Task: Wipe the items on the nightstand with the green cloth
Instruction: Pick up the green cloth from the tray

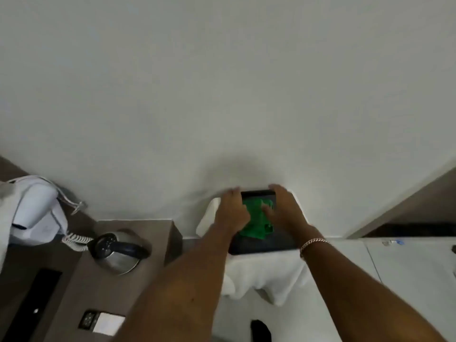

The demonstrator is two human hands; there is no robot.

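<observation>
A flat black tray-like item [276, 243] lies on a white towel [261, 270] against the wall. The green cloth [256, 223] is bunched on its dark top. My left hand [230, 211] grips the item's left far edge, fingers curled over the rim, and touches the cloth. My right hand [283, 208] presses on the cloth's right side, with its fingers reaching over the item's far edge. A chain bracelet is on my right wrist.
To the left, a brown counter [103, 287] holds a steel kettle [118, 253] with a black handle. A white hair dryer [37, 208] with a coiled cord hangs at far left. A socket panel [101, 322] sits near the front. A white surface [394, 280] lies to the right.
</observation>
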